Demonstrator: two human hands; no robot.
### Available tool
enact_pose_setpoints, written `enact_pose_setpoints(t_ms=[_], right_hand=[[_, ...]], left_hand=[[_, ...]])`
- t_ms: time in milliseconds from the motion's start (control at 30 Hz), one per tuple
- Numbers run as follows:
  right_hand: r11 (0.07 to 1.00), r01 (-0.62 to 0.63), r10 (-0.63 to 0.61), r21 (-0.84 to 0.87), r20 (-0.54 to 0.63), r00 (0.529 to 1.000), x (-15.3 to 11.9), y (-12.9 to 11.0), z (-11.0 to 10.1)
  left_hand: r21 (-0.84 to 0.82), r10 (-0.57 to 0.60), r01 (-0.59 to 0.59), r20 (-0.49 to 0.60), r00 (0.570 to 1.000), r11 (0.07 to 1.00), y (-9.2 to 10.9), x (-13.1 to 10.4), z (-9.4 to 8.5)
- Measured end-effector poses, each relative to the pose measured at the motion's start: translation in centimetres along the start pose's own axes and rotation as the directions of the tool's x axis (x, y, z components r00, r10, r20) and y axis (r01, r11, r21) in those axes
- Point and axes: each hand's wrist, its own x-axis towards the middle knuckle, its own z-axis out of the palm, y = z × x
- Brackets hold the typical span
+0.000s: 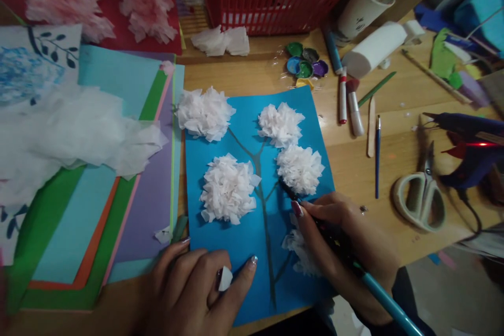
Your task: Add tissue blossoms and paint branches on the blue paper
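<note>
My right hand (350,247) grips a paintbrush (388,302) with a teal rear handle and a dark, speckled front part. The dark tip is at the end of a painted branch, just below a white tissue-paper flower (300,169). A blue sheet of paper (240,241) lies underneath, with a dark green stem and branches and several white flowers, one partly hidden by my right hand. My left hand (197,286) rests on the sheet's lower left edge, fingers bent but apart. A small white patch (225,279) shows at its index fingertip; I cannot tell whether it is nail or paper.
Coloured paper sheets (151,220) and white tissue (86,126) lie at left. Behind stand a red basket (268,0), paint pots (305,68) and a paper cup (366,8). Scissors (420,199), a glue gun (470,126) and a blue brush (377,160) lie at right.
</note>
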Motion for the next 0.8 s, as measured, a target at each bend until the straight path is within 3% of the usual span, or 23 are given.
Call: enact_pose_setpoints(t_ms=[267,367,467,633,800], right_hand=[[0.986,0.039,-0.056,0.164,0.102,0.993,0.8,-0.5,-0.4],[0.976,0.092,-0.119,0.199,0.126,0.985,1.2,-0.6,-0.5],[0.962,0.137,-0.166,0.235,0.110,0.980,1.2,-0.6,-0.6],[0.966,0.139,-0.159,0.216,0.078,0.984,0.9,-0.2,-0.4],[0.968,0.137,-0.162,0.212,0.109,0.981,0.7,-0.1,-0.3]], left_hand=[[-0.009,0.036,-0.036,0.042,0.998,0.999,-0.4,-0.1,-0.3],[-0.021,-0.018,0.019,0.028,0.999,1.000,-0.2,0.0,-0.2],[-0.037,-0.046,0.047,0.007,0.999,0.998,-0.2,0.2,-0.2],[-0.019,0.032,-0.031,0.015,0.999,0.999,-0.4,0.4,-0.1],[-0.022,-0.055,0.055,-0.018,0.998,0.998,0.1,0.1,0.0]])
